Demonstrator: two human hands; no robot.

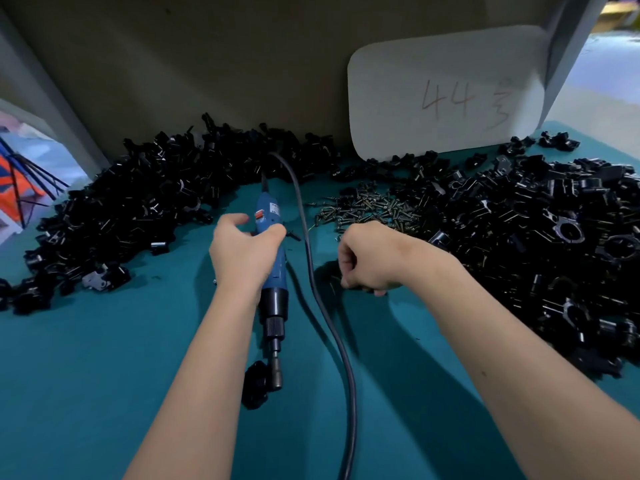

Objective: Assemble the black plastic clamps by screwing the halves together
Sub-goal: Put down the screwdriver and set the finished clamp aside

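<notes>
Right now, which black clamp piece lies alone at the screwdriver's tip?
The single clamp piece touching the electric screwdriver's bit, apart from both heaps.

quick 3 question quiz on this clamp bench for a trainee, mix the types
1. True or false: the left hand is on the blue electric screwdriver.
2. The pile of small metal screws lies: A) left of the black power cord, B) right of it, C) on the white card.
3. What does the screwdriver's tip touch?

Key: 1 true. 2 B. 3 A single black plastic clamp piece on the teal table mat.
</notes>
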